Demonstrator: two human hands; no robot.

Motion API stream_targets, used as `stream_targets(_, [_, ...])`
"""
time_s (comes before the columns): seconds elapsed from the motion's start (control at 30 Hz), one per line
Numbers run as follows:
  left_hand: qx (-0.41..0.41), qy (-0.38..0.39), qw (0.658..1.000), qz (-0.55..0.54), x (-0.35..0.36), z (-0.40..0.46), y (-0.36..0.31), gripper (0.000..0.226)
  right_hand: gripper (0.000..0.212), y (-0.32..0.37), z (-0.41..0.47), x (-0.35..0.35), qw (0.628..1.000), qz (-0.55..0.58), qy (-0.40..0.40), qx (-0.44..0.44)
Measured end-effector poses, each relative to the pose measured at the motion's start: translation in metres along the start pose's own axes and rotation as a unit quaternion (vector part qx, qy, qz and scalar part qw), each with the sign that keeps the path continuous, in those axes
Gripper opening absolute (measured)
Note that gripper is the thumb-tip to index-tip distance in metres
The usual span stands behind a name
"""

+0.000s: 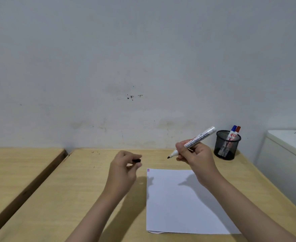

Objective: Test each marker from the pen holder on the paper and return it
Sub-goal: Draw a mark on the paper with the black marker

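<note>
My right hand point(195, 157) grips an uncapped white board marker point(198, 137), its black tip pointing down-left above the far edge of the white paper point(182, 203). My left hand point(124, 167) pinches the marker's black cap point(137, 160) to the left of the sheet. Near the paper's far left corner are two short strokes point(148, 170), one blue and one red. At the back right stands a black mesh pen holder point(226, 145) with a blue-capped marker point(233, 129) and a red-capped marker point(237, 130) upright inside.
The paper lies on a light wooden table point(84, 189) against a pale wall. A second wooden table point(13, 165) sits to the left across a narrow gap. A white cabinet point(286, 154) stands right of the table.
</note>
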State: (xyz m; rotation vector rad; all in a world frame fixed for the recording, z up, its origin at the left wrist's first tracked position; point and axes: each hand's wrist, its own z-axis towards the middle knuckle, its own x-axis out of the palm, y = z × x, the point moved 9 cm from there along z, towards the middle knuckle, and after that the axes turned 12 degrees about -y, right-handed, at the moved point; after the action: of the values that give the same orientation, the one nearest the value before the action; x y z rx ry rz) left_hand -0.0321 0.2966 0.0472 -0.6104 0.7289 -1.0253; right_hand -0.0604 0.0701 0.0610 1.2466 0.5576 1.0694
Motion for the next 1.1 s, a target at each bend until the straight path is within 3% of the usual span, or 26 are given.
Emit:
stream_targets(0.13, [-0.067, 0.031, 0.995, 0.073, 0.007, 0.008, 0.047, 0.033, 0.009, -0.023, -0.003, 0.005, 0.999, -0.028, 0.021, 0.018])
stream_targets(0.33, [-0.183, 0.086, 0.977, 0.068, 0.038, -0.002, 0.092, 0.044, 0.007, -0.055, -0.002, 0.010, 0.997, -0.062, 0.036, 0.042])
stream_targets(0.67, [-0.226, 0.113, 0.967, 0.024, 0.049, -0.013, 0.122, 0.061, 0.002, -0.096, 0.007, 0.017, 0.993, -0.072, 0.033, 0.089])
stream_targets(0.73, [-0.192, 0.081, 0.977, 0.034, 0.041, -0.015, 0.109, 0.056, 0.004, -0.101, 0.009, 0.018, 0.993, -0.060, 0.025, 0.102])
stream_targets(0.87, [-0.007, 0.031, 0.995, 0.098, 0.037, -0.019, 0.065, 0.025, 0.015, -0.112, 0.019, 0.022, 0.991, -0.053, -0.006, 0.122])
stream_targets(0.93, [0.031, 0.066, 0.991, 0.115, 0.051, -0.028, 0.056, 0.015, 0.018, -0.121, 0.024, 0.028, 0.987, -0.050, -0.025, 0.148])
stream_targets(1.1, [0.037, 0.167, 0.973, 0.153, 0.081, -0.049, 0.066, 0.020, 0.023, -0.147, 0.034, 0.046, 0.979, -0.068, -0.040, 0.187])
